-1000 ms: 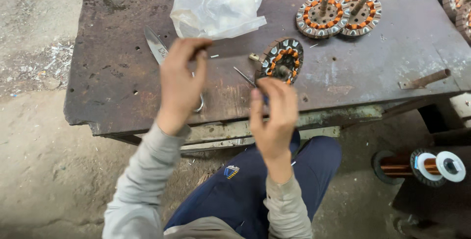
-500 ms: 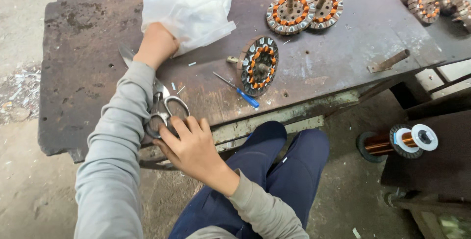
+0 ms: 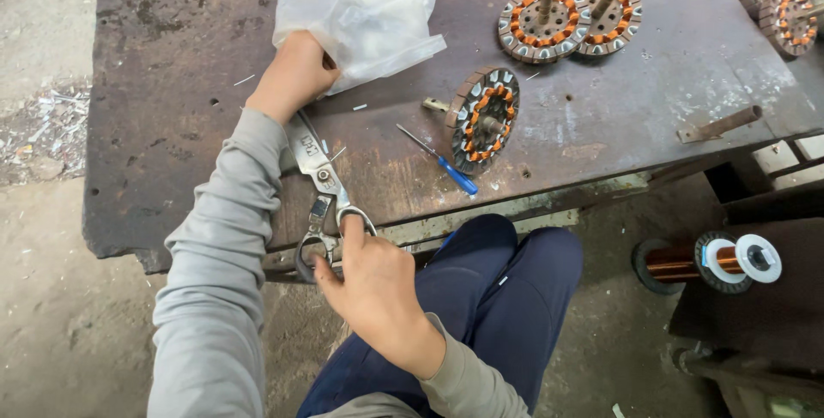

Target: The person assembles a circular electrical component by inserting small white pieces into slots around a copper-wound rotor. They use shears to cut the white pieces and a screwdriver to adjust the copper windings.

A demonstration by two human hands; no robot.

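The scissors' (image 3: 322,190) blade tips run under the left forearm and cannot be seen; one handle loop is partly covered by the right hand (image 3: 373,285). The left hand's (image 3: 293,75) fingertips are buried in the plastic bag (image 3: 360,6), so their grip there is hard to make out, though the hand appears closed on the bag's edge. The bag's top is cut off by the frame. The scissors are large, steel, with dull grey blades closed and lying flat on the table (image 3: 172,57) near its front edge, handles overhanging; the right hand's fingers are closed on the loops. The table is a rusty, pitted steel plate. A wound stator (image 3: 482,118) with orange coils stands tilted beside a blue-handled screwdriver (image 3: 438,160). A copper wire spool (image 3: 712,259) lies at lower right.
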